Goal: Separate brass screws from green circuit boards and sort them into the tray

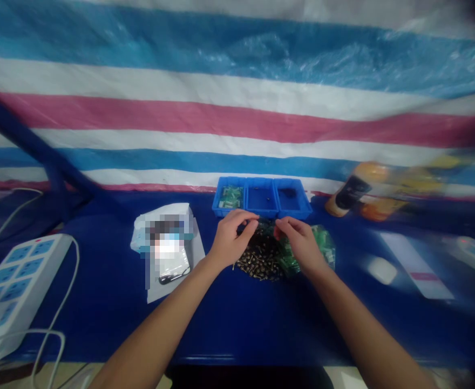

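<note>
Fingers (245,217) of left hand (230,237) and right hand (304,243) bent inward, pinch impossible to tell; brass-coloured pieces (258,263) just below, blue trays (262,201) beyond!

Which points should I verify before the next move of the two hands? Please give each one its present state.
1. Left hand holds a piece: cannot tell; too small and blurred at the fingertips.
2. Right hand holds a piece: cannot tell, for the same reason.
3. Brass-coloured pieces near the hands: ok, heaped beside both.
4. Green items well apart from that heap: not ok, they appear to lie against it.
5. Blue tray within reach: looks ok, just beyond the hands.
6. Dark-labelled bottle clear of the hands: ok, farther right.
</note>
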